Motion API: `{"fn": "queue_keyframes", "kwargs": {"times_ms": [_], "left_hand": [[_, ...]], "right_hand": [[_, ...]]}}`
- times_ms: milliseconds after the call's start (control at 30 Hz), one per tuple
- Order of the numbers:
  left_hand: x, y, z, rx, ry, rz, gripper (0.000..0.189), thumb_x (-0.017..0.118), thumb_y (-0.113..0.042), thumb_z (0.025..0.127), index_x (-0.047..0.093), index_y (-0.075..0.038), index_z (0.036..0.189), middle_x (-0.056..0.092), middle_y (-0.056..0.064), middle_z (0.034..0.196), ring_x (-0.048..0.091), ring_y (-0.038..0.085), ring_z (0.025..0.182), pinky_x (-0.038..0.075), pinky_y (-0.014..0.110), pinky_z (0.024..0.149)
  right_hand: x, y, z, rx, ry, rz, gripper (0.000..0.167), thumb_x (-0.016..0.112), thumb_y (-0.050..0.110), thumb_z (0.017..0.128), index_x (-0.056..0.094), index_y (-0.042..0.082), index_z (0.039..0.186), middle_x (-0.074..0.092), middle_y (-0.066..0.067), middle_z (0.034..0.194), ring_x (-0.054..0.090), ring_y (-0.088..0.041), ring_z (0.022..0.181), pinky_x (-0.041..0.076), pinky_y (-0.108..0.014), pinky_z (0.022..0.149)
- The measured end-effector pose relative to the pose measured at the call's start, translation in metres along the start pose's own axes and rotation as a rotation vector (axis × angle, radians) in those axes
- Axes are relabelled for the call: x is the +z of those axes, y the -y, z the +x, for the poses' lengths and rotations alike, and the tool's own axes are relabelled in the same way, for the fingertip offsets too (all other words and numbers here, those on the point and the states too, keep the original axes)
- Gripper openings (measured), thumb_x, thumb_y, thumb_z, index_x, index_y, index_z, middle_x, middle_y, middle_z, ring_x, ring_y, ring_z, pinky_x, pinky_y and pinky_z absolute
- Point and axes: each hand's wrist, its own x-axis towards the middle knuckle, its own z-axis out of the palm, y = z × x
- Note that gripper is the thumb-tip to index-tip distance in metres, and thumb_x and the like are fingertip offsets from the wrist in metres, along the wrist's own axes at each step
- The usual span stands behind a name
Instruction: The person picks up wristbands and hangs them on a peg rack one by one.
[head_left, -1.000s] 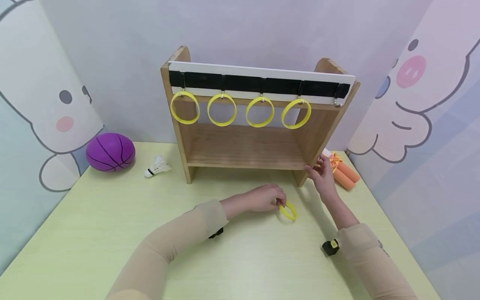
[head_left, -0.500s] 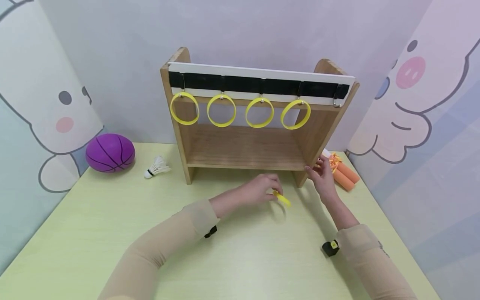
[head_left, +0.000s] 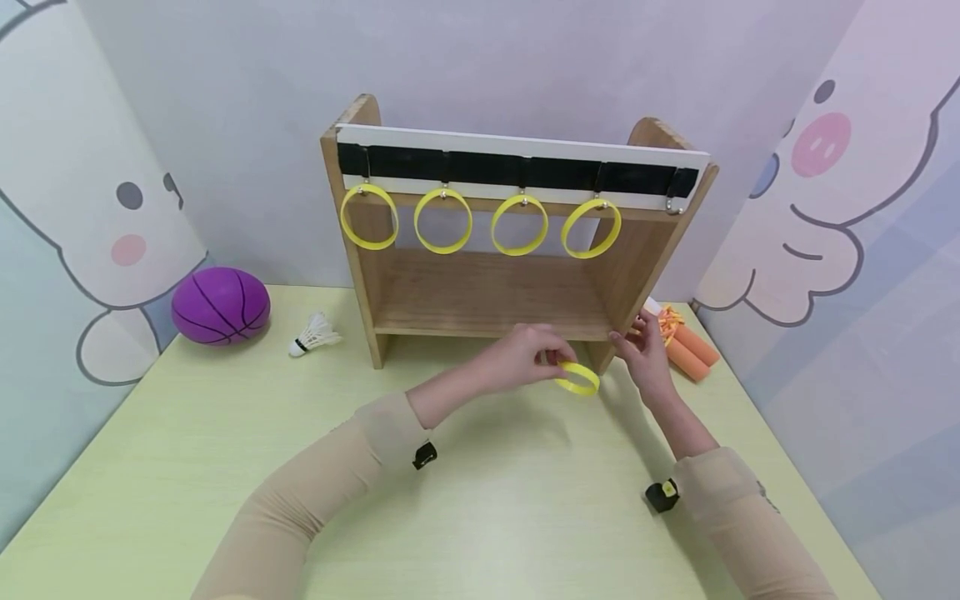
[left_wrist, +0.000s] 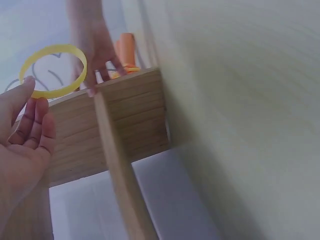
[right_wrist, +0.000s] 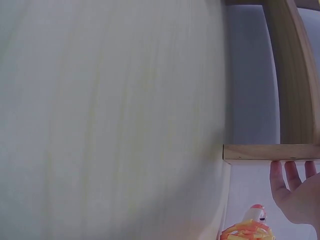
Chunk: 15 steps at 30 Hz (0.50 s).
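My left hand (head_left: 525, 358) pinches a thin yellow ring (head_left: 579, 388) between thumb and fingers, in the air in front of the shelf's right leg. In the left wrist view the ring (left_wrist: 54, 94) stands above the fingertips of that hand (left_wrist: 25, 145). My right hand (head_left: 647, 354) rests its fingertips against the outer side of the wooden shelf (head_left: 495, 292), low on the right panel; the right wrist view shows these fingers (right_wrist: 292, 176) nearly straight. Across the shelf's top runs a white board with a black strip (head_left: 487, 168) and hooks. Several yellow rings (head_left: 443, 250) hang there; the rightmost hook (head_left: 675, 206) bears no ring.
A purple ball (head_left: 221, 305) and a shuttlecock (head_left: 315, 333) lie left of the shelf on the pale table (head_left: 480, 517). Orange foam-like handles (head_left: 690, 352) with an orange-yellow cord lie beyond my right hand. Walls with cartoon animals close in the back and sides.
My left hand has lifted the yellow ring up off the table and toward the shelf, and the ring has turned to lie flatter. My right hand stays at the shelf's side.
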Motion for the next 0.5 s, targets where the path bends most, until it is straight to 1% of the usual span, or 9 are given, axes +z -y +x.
{"fn": "queue_keyframes", "kwargs": {"times_ms": [200, 333, 400, 500], "left_hand": [[-0.018, -0.013, 0.005, -0.030, -0.086, -0.085, 0.018, 0.074, -0.011, 0.082, 0.071, -0.008, 0.099, 0.064, -0.002, 0.088, 0.056, 0.005, 0.075, 0.050, 0.016, 0.062], [-0.028, -0.023, 0.011, -0.042, -0.183, -0.146, 0.018, 0.074, -0.012, 0.082, 0.070, -0.008, 0.099, 0.064, -0.002, 0.088, 0.056, 0.006, 0.073, 0.050, 0.019, 0.062], [-0.032, -0.028, 0.014, -0.049, -0.232, -0.196, 0.019, 0.074, -0.012, 0.082, 0.070, -0.008, 0.100, 0.063, -0.001, 0.088, 0.056, 0.007, 0.074, 0.050, 0.020, 0.063], [-0.036, -0.034, 0.018, -0.062, -0.295, -0.270, 0.021, 0.074, -0.013, 0.081, 0.069, -0.008, 0.101, 0.063, -0.001, 0.089, 0.057, 0.009, 0.074, 0.050, 0.020, 0.063]], "right_hand": [[0.000, -0.002, 0.001, -0.001, -0.001, 0.011, 0.056, 0.062, 0.017, 0.092, 0.034, 0.022, 0.140, 0.041, -0.001, 0.122, 0.047, -0.016, 0.106, 0.054, -0.018, 0.074], [0.001, -0.002, 0.001, 0.003, -0.010, -0.003, 0.055, 0.060, 0.012, 0.092, 0.034, 0.021, 0.139, 0.043, 0.002, 0.120, 0.048, -0.015, 0.105, 0.052, -0.016, 0.074], [0.001, -0.002, 0.001, 0.000, -0.013, -0.010, 0.055, 0.059, 0.009, 0.092, 0.034, 0.021, 0.139, 0.045, 0.003, 0.118, 0.049, -0.014, 0.104, 0.052, -0.017, 0.075], [0.000, -0.002, 0.001, -0.009, -0.010, -0.008, 0.055, 0.059, 0.008, 0.092, 0.033, 0.019, 0.140, 0.045, 0.004, 0.118, 0.050, -0.014, 0.103, 0.052, -0.018, 0.076]]}}
